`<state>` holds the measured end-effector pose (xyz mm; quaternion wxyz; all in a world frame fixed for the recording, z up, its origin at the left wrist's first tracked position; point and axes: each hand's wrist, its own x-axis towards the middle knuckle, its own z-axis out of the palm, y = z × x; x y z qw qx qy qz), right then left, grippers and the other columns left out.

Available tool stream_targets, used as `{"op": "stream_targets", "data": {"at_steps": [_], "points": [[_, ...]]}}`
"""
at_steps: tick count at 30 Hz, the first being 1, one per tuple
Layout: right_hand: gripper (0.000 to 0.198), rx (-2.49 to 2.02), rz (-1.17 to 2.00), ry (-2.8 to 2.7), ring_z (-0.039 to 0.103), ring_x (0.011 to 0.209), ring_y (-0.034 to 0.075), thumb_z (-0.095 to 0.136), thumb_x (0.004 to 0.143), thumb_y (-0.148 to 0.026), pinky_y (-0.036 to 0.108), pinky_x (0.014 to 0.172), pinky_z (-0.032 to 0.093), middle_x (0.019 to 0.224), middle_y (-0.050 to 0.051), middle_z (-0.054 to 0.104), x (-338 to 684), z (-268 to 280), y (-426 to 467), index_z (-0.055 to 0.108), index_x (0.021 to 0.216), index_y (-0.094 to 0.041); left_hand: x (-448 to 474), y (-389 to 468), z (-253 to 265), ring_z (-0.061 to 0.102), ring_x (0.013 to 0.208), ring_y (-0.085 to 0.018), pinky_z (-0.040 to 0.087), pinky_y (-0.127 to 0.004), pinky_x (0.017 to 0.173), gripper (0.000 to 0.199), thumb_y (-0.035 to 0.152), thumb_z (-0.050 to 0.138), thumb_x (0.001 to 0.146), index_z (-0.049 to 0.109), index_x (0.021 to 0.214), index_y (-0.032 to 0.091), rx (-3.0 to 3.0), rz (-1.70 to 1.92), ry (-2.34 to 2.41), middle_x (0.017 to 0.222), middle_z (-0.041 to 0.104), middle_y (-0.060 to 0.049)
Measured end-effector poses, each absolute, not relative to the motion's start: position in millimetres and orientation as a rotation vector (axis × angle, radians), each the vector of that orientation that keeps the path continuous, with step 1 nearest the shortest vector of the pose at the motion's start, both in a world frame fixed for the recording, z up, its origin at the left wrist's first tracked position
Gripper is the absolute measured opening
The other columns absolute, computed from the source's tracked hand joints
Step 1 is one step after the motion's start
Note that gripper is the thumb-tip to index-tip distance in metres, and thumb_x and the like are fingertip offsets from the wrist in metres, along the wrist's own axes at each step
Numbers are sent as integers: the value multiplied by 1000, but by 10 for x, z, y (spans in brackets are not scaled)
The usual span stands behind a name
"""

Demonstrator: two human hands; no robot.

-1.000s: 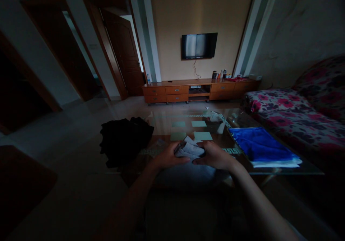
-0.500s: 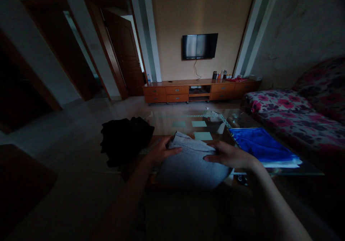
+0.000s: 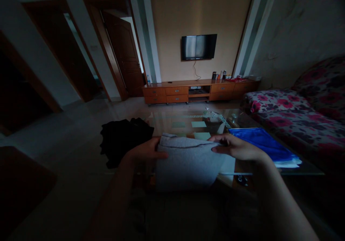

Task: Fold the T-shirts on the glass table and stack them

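A folded grey cloth garment (image 3: 188,163) is held up at the near edge of a glass table, its lower part hanging toward me. My left hand (image 3: 147,151) grips its upper left side, thumb on the near face and the other fingers partly hidden behind. At the upper right corner, my right hand (image 3: 233,146) pinches the cloth between thumb and fingers. Which kind of garment it is, I cannot tell. Left of it lies a crumpled black cloth (image 3: 124,138); to the right rests a folded blue cloth (image 3: 265,145) with white beneath its near edge.
The glass table (image 3: 309,169) has pale squares and a patterned border. Small dark items (image 3: 242,180) show near its front edge. A flowered sofa (image 3: 291,115) stands at right. Beyond are a wooden TV cabinet (image 3: 176,91) and a wall-mounted television (image 3: 198,46).
Both hands have moved apart, the left one further left and the right slightly right. The grey garment's top edge is now spread wider and straighter.
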<state>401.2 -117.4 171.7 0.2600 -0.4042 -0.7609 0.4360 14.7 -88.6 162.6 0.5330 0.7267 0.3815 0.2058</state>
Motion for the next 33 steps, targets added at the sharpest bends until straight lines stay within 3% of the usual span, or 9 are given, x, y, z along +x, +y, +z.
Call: {"op": "stream_targets", "data": {"at_steps": [4, 7, 9, 12, 19, 23, 25, 28, 33], "points": [[48, -1154, 1050, -1905, 64, 85, 20, 74, 78, -53, 33, 77, 53, 94, 5, 70, 3933, 1659, -688, 70, 110, -18, 191, -597, 1526, 68, 110, -28, 56, -37, 90, 65, 47, 81, 77, 60, 129, 15, 1616, 714, 942, 123, 70, -14], [55, -1323, 679, -1664, 65, 87, 24, 68, 82, -53, 38, 77, 54, 101, 11, 69, 3828, 1412, -241, 63, 121, -14, 342, -192, 1202, 67, 110, -26, 56, -38, 91, 59, 42, 76, 82, 57, 130, 15, 1588, 1179, 1153, 130, 65, -16], [63, -1402, 369, -1560, 63, 105, 29, 66, 85, -46, 44, 88, 52, 123, 19, 63, 3773, 1180, -34, 53, 137, -14, 401, 53, 903, 66, 113, -25, 54, -40, 95, 58, 32, 77, 79, 54, 130, 18, 1559, 1505, 1405, 140, 57, -16], [67, -1572, 186, -1579, 51, 128, 36, 62, 88, -40, 53, 99, 47, 144, 21, 48, 3758, 843, 87, 42, 147, -17, 374, 244, 468, 65, 115, -26, 52, -43, 99, 55, 21, 75, 76, 55, 127, 18, 1647, 1493, 1581, 138, 56, -16], [47, -1835, 427, -1775, 60, 118, 30, 60, 90, -32, 42, 100, 47, 123, 18, 62, 3869, 447, -89, 56, 133, -13, 355, 39, 50, 67, 106, -25, 52, -36, 93, 21, 32, 72, 79, 67, 94, 18, 1614, 858, 1600, 103, 72, -8], [31, -2037, 867, -1728, 69, 81, 24, 63, 88, -32, 32, 72, 53, 84, 12, 70, 3874, 339, -413, 67, 111, -12, 449, -190, 4, 69, 81, -23, 52, -29, 70, 23, 38, 75, 76, 66, 77, 18, 1541, 707, 1575, 75, 70, -3], [24, -2063, 1014, -1725, 61, 55, 18, 62, 89, -36, 27, 53, 47, 63, 7, 65, 3882, 309, -583, 70, 91, -14, 489, -288, -19, 67, 70, -21, 49, -26, 61, 23, 38, 75, 76, 65, 78, 18, 1495, 667, 1577, 69, 68, -1], [33, -2026, 1159, -1708, 46, 42, 10, 59, 91, -40, 20, 42, 32, 51, 2, 56, 3909, 301, -752, 66, 69, -16, 538, -374, -44, 62, 62, -17, 43, -24, 54, 25, 38, 77, 75, 62, 79, 18, 1429, 651, 1591, 65, 63, 0], [30, -1915, 1232, -1624, 43, 45, 7, 60, 90, -43, 17, 42, 28, 58, -1, 55, 3948, 311, -827, 65, 77, -17, 529, -410, 5, 56, 55, -12, 37, -21, 50, 33, 46, 78, 76, 60, 80, 19, 1343, 638, 1524, 64, 58, 3]]}}
